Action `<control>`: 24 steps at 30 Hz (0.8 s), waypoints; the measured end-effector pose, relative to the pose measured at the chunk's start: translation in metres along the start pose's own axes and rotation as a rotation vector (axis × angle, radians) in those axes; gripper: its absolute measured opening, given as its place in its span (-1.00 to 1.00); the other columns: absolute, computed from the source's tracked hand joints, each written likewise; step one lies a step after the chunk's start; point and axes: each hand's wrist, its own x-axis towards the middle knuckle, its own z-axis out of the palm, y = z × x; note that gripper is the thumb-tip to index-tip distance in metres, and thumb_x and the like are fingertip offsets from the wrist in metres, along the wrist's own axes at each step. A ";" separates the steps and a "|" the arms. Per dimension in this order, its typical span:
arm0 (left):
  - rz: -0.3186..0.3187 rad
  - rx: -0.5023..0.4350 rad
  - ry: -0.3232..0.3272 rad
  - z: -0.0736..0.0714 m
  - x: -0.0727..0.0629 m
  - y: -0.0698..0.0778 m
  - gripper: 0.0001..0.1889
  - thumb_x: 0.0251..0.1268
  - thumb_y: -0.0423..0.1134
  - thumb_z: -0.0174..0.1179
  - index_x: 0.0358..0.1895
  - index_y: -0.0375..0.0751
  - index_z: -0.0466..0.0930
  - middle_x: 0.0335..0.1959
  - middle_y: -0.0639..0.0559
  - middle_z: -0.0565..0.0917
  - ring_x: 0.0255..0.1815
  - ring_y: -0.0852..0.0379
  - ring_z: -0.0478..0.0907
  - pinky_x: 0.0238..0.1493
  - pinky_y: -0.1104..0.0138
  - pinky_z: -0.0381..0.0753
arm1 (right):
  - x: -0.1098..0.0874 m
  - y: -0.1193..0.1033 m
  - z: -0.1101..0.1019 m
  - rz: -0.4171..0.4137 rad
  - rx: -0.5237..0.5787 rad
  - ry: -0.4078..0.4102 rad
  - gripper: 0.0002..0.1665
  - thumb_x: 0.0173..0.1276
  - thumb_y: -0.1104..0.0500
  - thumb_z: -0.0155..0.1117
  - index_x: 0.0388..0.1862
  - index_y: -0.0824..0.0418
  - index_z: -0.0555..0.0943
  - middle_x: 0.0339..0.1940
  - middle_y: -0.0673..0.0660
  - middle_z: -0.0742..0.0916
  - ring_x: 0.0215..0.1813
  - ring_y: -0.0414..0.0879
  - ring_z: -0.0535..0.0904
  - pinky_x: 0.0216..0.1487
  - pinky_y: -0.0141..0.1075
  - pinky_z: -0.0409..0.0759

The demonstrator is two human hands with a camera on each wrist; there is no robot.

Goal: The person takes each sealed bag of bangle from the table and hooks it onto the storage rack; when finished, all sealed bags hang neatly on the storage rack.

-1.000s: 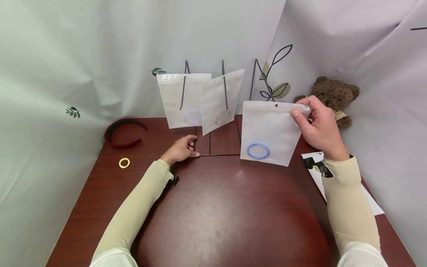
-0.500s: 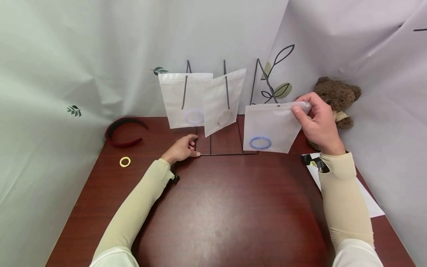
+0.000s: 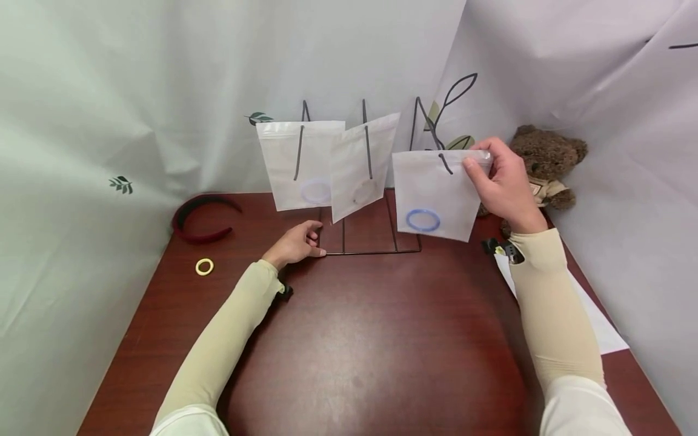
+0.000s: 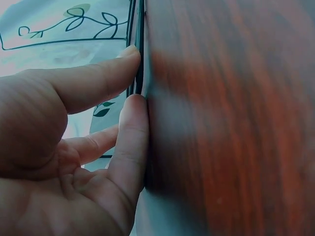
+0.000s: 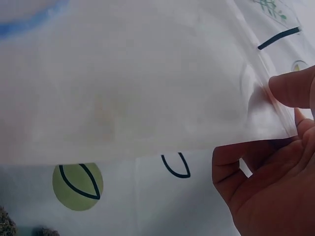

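Note:
My right hand (image 3: 504,181) pinches the top right corner of a white zip bag (image 3: 436,194) with a blue ring (image 3: 423,220) inside. The right hook of a black wire rack (image 3: 382,252) passes through the bag's hole, its tip showing in front. In the right wrist view, the thumb (image 5: 295,88) lies on the bag's near face. My left hand (image 3: 294,244) touches the rack's base at its front left corner, thumb and forefinger (image 4: 132,123) spread along the wire. Two more white bags hang from the other hooks: the left bag (image 3: 289,157) and the middle bag (image 3: 354,163).
A dark red headband (image 3: 185,227) and a yellow ring (image 3: 204,267) lie on the left of the table (image 3: 354,339). At the back right sits a brown teddy bear (image 3: 548,151). A white sheet (image 3: 594,321) lies under the right forearm. Pale curtains enclose the table.
My right hand has brought the bag up and slightly left, and the hook tip now pokes out through its hole. The left hand stays at the rack's base.

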 end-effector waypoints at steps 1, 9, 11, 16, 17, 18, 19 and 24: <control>-0.005 -0.003 0.001 0.000 0.000 0.000 -0.14 0.25 -0.32 0.52 0.60 -0.13 0.30 0.13 -0.16 0.51 0.06 -0.04 0.53 0.13 0.14 0.49 | 0.003 0.001 0.001 0.000 0.005 -0.004 -0.78 0.53 0.24 0.30 -0.01 0.39 0.63 -0.39 -0.10 0.57 -0.52 -0.29 0.38 -0.46 -0.45 0.34; -0.013 -0.009 0.004 0.000 0.001 -0.001 -0.14 0.23 -0.34 0.53 0.59 -0.11 0.32 0.13 -0.16 0.51 0.07 -0.05 0.55 0.14 0.15 0.51 | 0.024 0.006 0.008 0.021 -0.025 -0.015 -0.73 0.58 0.16 0.24 0.01 0.38 0.60 -0.38 -0.05 0.56 -0.52 -0.22 0.39 -0.42 -0.39 0.36; -0.013 -0.016 0.003 -0.001 0.000 -0.001 -0.14 0.23 -0.34 0.53 0.59 -0.11 0.32 0.13 -0.16 0.51 0.07 -0.05 0.55 0.13 0.15 0.51 | 0.029 0.008 0.011 0.043 -0.019 -0.012 -0.73 0.57 0.16 0.24 0.01 0.37 0.59 -0.37 -0.04 0.56 -0.49 -0.21 0.40 -0.39 -0.39 0.37; -0.013 -0.016 -0.004 -0.001 0.000 -0.001 -0.15 0.25 -0.33 0.52 0.60 -0.11 0.31 0.14 -0.16 0.50 0.07 -0.04 0.54 0.11 0.16 0.51 | 0.042 0.012 0.019 0.111 0.022 -0.012 -0.75 0.57 0.15 0.23 0.01 0.35 0.56 -0.27 -0.06 0.58 -0.36 -0.18 0.47 -0.28 -0.36 0.42; -0.014 -0.014 -0.004 -0.001 0.000 -0.001 -0.15 0.25 -0.33 0.52 0.60 -0.11 0.31 0.14 -0.16 0.50 0.06 -0.04 0.54 0.11 0.15 0.50 | 0.044 0.012 0.021 0.120 0.028 -0.012 -0.76 0.57 0.16 0.22 0.01 0.34 0.56 -0.24 -0.06 0.59 -0.33 -0.17 0.48 -0.25 -0.35 0.43; -0.013 -0.012 -0.003 -0.001 0.000 -0.001 -0.15 0.25 -0.33 0.52 0.60 -0.11 0.31 0.13 -0.15 0.50 0.06 -0.04 0.54 0.11 0.16 0.50 | 0.046 0.012 0.023 0.130 0.036 -0.013 -0.76 0.58 0.16 0.21 0.00 0.33 0.55 -0.21 -0.06 0.59 -0.30 -0.17 0.49 -0.23 -0.34 0.43; -0.012 -0.010 -0.003 -0.001 0.000 -0.001 -0.15 0.25 -0.33 0.52 0.59 -0.11 0.31 0.13 -0.15 0.50 0.06 -0.04 0.54 0.11 0.16 0.50 | 0.048 0.014 0.024 0.138 0.046 -0.012 -0.77 0.57 0.16 0.21 0.00 0.33 0.55 -0.19 -0.06 0.59 -0.28 -0.16 0.49 -0.21 -0.33 0.43; -0.009 -0.011 -0.003 -0.002 0.000 -0.001 -0.15 0.24 -0.33 0.52 0.59 -0.12 0.32 0.12 -0.15 0.50 0.06 -0.04 0.54 0.10 0.16 0.50 | 0.058 0.020 0.029 0.168 0.064 -0.013 -0.79 0.58 0.18 0.19 0.02 0.30 0.55 -0.14 -0.04 0.59 -0.22 -0.15 0.48 -0.17 -0.31 0.42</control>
